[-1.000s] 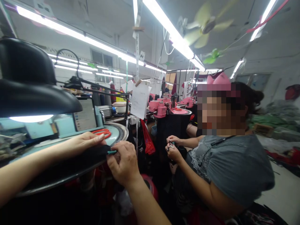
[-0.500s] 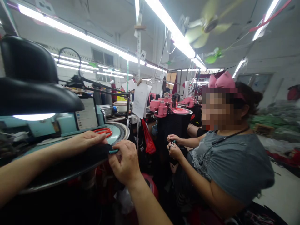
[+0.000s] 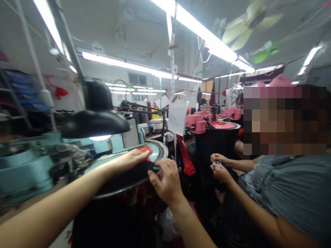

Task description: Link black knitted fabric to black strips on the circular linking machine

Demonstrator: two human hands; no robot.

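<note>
Black knit fabric (image 3: 138,174) lies over the near rim of a round teal machine dial (image 3: 161,150). My left hand (image 3: 134,160) reaches across the dial, its fingers and thumb closed on the upper edge of the fabric. Just to the right, my right hand (image 3: 167,179) pinches a thin teal tool (image 3: 156,168) whose tip meets the fabric's edge; the tool's exact kind is hard to make out. Red looped handles (image 3: 144,149), like those of scissors, rest on the dial behind my left hand.
A black lamp (image 3: 95,124) hangs low over the machine, with a phone (image 3: 130,132) propped behind. Papers (image 3: 177,117) hang from a strip beyond the dial. At the right sits a co-worker (image 3: 284,189), both hands on small work. Pink machines (image 3: 199,122) stand farther back.
The view has turned left, so everything sits farther right and more teal machinery shows at the left. Both my hands keep their hold at the fabric's edge.
</note>
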